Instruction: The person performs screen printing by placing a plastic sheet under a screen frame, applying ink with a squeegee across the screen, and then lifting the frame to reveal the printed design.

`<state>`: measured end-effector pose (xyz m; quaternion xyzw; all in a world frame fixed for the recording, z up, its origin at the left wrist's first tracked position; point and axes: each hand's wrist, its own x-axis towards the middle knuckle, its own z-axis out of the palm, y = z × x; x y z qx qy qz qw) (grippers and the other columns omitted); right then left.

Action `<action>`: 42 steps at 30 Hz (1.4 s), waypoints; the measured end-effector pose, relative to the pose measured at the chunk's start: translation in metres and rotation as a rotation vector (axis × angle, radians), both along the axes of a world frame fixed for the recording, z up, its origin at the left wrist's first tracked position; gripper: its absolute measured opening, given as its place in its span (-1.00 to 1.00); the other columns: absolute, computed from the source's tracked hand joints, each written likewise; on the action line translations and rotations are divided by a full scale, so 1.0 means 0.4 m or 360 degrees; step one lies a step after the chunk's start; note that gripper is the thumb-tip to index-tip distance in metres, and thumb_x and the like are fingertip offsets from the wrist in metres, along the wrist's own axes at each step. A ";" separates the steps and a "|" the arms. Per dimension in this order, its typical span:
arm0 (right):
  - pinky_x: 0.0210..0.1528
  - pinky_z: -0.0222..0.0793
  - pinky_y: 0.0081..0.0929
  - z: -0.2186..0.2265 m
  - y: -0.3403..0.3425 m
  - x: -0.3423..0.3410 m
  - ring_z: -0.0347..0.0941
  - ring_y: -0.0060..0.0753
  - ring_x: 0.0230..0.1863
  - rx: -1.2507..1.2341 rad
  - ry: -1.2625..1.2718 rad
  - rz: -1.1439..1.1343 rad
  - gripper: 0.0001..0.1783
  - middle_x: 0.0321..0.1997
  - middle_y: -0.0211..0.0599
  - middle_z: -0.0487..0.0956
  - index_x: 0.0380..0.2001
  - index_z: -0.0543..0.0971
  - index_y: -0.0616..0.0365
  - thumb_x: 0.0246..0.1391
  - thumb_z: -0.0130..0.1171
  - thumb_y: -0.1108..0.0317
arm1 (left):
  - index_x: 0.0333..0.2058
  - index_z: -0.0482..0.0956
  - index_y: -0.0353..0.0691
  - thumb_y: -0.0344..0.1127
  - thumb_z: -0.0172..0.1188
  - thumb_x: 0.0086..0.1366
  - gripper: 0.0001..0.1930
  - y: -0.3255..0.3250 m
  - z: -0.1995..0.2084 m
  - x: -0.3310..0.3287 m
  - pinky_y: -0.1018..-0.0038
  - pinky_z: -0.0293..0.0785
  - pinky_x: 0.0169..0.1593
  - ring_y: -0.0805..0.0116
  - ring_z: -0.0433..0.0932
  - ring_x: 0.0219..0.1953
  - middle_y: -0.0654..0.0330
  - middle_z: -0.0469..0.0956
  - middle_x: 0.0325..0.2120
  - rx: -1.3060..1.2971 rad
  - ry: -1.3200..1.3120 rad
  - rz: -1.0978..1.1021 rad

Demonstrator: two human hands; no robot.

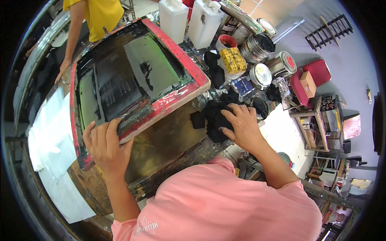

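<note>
A screen printing frame point(177, 94) with red, ink-stained edges is tilted up over the worktable. Its mesh point(116, 76) is dark in the middle, with greenish strips along the sides. My left hand point(106, 146) grips the near edge of the frame, fingers over the top and thumb along the side. To the right, my right hand point(244, 126) has curled fingers and thumb on a bunched black cloth point(217, 116) lying on the table. Beneath the frame, a brownish glassy surface point(161, 140) shows.
Two white plastic jugs point(206, 24) stand behind the frame. A yellow sponge point(233, 60), an open can of white paste point(261, 75) and several metal tins crowd the right side. White sheets point(52, 136) lie at the left. A person in yellow point(98, 18) stands across the table, one hand point(62, 71) beside the frame.
</note>
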<state>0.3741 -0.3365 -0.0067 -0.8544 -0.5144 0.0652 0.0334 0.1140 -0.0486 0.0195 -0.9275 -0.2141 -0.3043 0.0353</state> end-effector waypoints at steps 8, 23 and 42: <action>0.31 0.16 0.13 -0.058 0.095 -0.019 0.42 0.05 0.25 -0.0107 -0.0171 0.0027 -0.18 0.22 -0.02 0.54 0.34 0.50 0.08 0.12 0.41 -0.13 | -0.06 0.65 -0.21 -0.37 0.63 -0.26 -0.35 0.004 0.006 0.000 0.01 0.41 0.29 0.03 0.58 -0.06 0.11 0.61 -0.19 0.0003 -0.0051 -0.0031; 0.32 0.42 -0.21 -0.292 0.373 -0.053 0.57 -0.24 0.16 0.1235 0.1702 -0.0389 -0.68 0.06 -0.22 0.67 0.11 0.58 0.29 0.35 0.27 0.42 | -0.11 0.67 -0.19 -0.26 0.61 -0.25 -0.39 0.024 0.066 0.010 0.01 0.44 0.23 0.08 0.55 -0.17 0.16 0.56 -0.28 -0.0095 -0.0027 -0.0048; 0.28 0.44 -0.20 -0.410 0.580 -0.003 0.58 -0.20 0.13 0.1177 0.1577 -0.0563 -0.66 0.03 -0.19 0.67 0.12 0.58 0.26 0.33 0.27 0.42 | -0.22 0.71 -0.15 0.04 0.47 0.23 -0.62 0.023 0.023 -0.001 0.08 0.55 0.13 0.30 0.61 -0.25 0.28 0.62 -0.31 0.0009 0.0027 0.0006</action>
